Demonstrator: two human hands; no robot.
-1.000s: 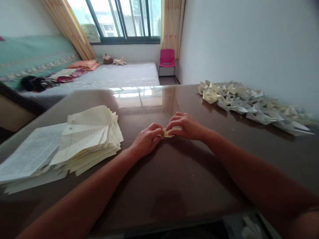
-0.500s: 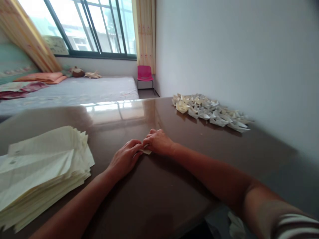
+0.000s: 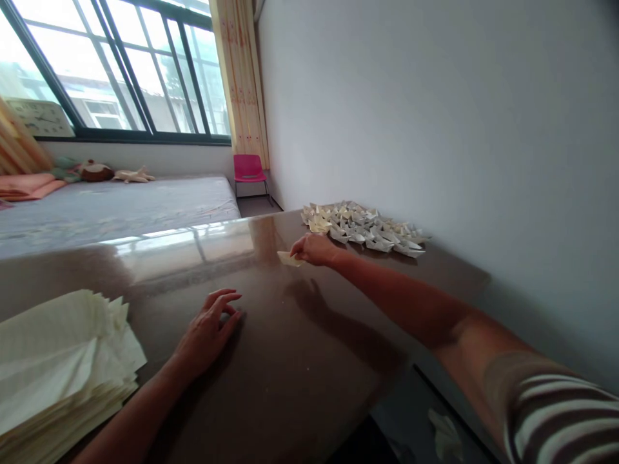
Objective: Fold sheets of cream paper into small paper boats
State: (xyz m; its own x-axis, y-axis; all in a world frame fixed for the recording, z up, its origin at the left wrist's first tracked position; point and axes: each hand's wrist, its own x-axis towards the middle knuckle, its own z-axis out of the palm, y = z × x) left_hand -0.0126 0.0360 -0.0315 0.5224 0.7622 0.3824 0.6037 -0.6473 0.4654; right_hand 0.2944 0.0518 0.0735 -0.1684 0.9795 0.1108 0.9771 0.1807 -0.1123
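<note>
My right hand [image 3: 315, 249] is stretched out over the glossy brown table [image 3: 300, 361], pinching a small folded paper boat [image 3: 289, 258] above the surface. It is a short way left of a pile of folded paper boats [image 3: 362, 227] by the wall. My left hand [image 3: 209, 327] rests on the table with its fingers loosely spread and nothing in them. A stack of cream paper sheets [image 3: 58, 361] lies at the table's left, close to my left forearm.
A white wall runs along the table's right side. Beyond the far edge are a bed [image 3: 116, 206], a pink chair [image 3: 249, 169] and a window with curtains. The table's near edge drops off at the lower right.
Both hands were together on the small folded paper. Now my right hand has carried it away toward the pile on the right, and my left hand has let go and stays on the table.
</note>
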